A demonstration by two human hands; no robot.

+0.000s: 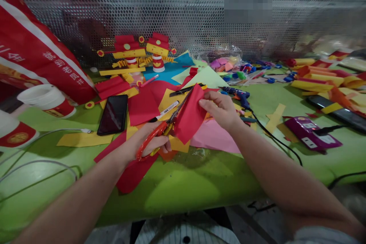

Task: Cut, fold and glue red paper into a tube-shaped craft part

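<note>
My left hand (pixel 143 141) is closed on the red-handled scissors (pixel 152 140), their blades pointing up and right against a piece of red paper (pixel 189 118). The paper's upper right edge is pinched between the thumb and fingers of my right hand (pixel 220 110). Part of the blades is hidden behind the paper. Beneath and around both hands lie red sheets (pixel 143 106), yellow sheets and a pink sheet (pixel 215 137). A white marker (pixel 168 109) rests just beyond the scissors, and a black cutter (pixel 180 91) lies behind the red paper.
Left: a black phone (pixel 113 115), paper cups (pixel 48 101), a cable and a large red bag (pixel 42 45). Behind: two paper-and-cup figures (pixel 158 51) before a perforated metal screen. Right: a blue glue gun (pixel 241 95) with its cord, a purple power strip (pixel 313 132) and paper rolls.
</note>
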